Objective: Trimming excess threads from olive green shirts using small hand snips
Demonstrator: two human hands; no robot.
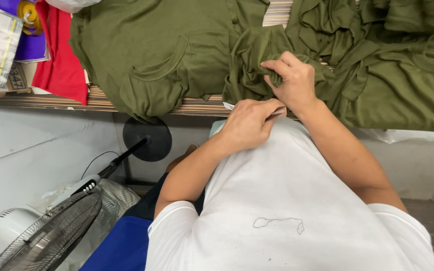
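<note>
Seen from the table [51, 102], whose striped edge runs across the room, the work goes like this. Far to the left on the table lies a red cloth [61, 65], and beside it a wide olive shirt [167, 55] is spread flat, its pocket side hanging a little over the table edge. Below that edge, on the floor, a standing fan [46, 236] leans with its round black base against the white wall.

Next comes the left hand [247, 123], just below the table edge and close to the person's white shirt. Its fingers are pressed together on something small and thin; I cannot tell what it is, perhaps a thread or a small tool.

The right hand [290, 80] is above it, on the table, with fingers clamped on a bunched olive garment [254, 60]. This garment is gathered in a lump, its long axis running roughly away from the table edge, the pinched fold pointing down toward the left hand.

I judge the step is fine work on that pinched fold, like trimming or picking. The next move calls for a steady pinch and tight cloth between both hands.

To the right, more olive garments [398, 75] are piled on the table.
</note>
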